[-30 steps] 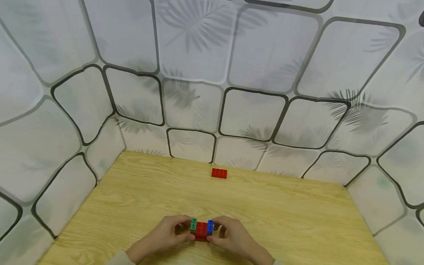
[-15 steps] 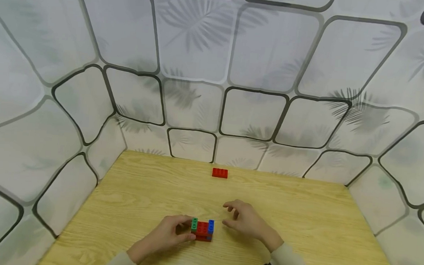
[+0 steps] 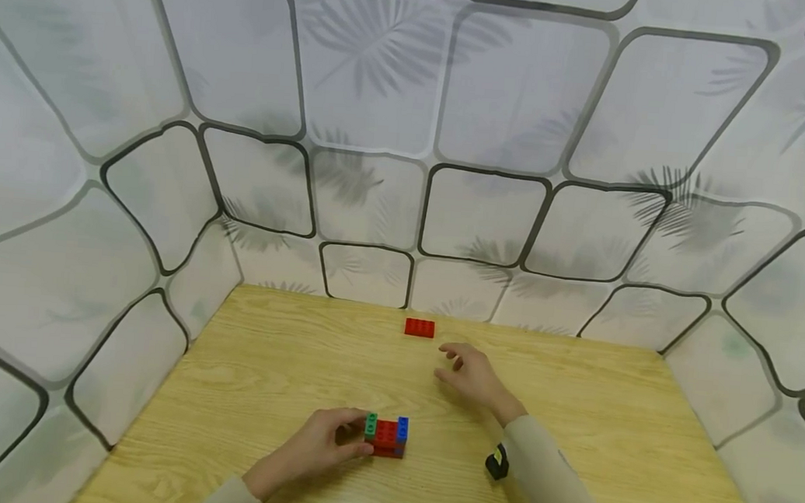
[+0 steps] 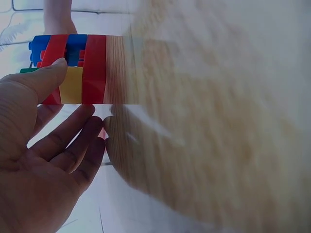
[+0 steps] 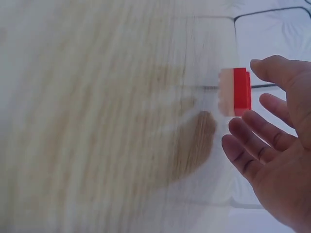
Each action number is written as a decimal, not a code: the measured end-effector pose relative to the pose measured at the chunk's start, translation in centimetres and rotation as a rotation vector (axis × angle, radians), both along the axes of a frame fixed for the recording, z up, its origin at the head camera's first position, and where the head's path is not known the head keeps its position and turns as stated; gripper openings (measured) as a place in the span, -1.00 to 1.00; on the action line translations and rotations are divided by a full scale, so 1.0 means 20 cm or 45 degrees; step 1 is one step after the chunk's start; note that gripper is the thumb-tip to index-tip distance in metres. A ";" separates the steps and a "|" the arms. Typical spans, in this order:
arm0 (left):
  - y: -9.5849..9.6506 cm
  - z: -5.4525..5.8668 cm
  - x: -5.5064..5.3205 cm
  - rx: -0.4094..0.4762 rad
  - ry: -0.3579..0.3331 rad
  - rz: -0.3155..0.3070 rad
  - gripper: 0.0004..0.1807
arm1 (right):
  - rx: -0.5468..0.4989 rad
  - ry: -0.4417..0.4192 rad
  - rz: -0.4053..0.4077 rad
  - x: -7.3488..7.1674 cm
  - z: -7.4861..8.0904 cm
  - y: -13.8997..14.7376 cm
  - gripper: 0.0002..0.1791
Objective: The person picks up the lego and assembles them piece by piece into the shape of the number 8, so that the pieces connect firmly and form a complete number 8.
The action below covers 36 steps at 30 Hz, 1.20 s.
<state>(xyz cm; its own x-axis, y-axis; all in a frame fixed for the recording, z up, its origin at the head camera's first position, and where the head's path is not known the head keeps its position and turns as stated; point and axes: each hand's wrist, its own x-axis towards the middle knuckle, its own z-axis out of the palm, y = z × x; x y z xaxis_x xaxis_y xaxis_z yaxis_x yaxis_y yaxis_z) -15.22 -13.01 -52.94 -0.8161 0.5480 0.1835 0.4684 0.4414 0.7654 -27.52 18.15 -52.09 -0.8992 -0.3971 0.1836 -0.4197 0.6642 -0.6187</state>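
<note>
My left hand (image 3: 322,442) grips the left side of a small stack of toy building bricks (image 3: 386,435) on the table, thumb at the front and fingers behind. From the left wrist view, the stack has a red bottom brick (image 4: 95,73), a yellow brick (image 4: 71,85) and a blue brick (image 4: 75,51) above it, another red layer, then green and blue bricks on top. My right hand (image 3: 474,377) is empty, its fingers loosely bent and apart. It hovers over the table, a short way from a lone red brick (image 3: 420,327) near the back edge.
The wooden table (image 3: 283,352) has a glossy surface that mirrors the hands. Patterned fabric walls (image 3: 371,202) rise right behind its back edge and along both sides. A dark wrist camera (image 3: 497,462) sits on my right forearm.
My right hand has let go of the brick stack's right side and moved back and right, toward the lone red brick. The left hand keeps its hold on the stack.
</note>
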 end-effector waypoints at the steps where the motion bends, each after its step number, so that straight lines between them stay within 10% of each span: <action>1: 0.00 0.00 0.00 -0.001 0.001 0.000 -0.52 | 0.001 -0.012 -0.011 -0.02 0.00 0.00 -0.49; 19: -0.01 -0.01 -0.01 0.007 0.047 -0.007 -0.56 | -0.016 -0.220 -0.170 -0.25 -0.01 -0.10 -0.48; 36: 0.00 0.00 -0.01 -0.019 0.012 -0.005 -0.55 | 0.066 -0.162 -0.148 -0.37 -0.01 -0.12 -0.42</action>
<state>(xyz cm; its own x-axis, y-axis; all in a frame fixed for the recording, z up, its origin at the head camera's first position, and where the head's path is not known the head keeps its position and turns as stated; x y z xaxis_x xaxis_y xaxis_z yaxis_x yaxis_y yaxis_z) -15.50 -13.00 -52.89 -0.8122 0.5539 0.1829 0.4772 0.4507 0.7544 -34.94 15.71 -52.26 -0.9544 -0.2948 0.0474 -0.2584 0.7359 -0.6258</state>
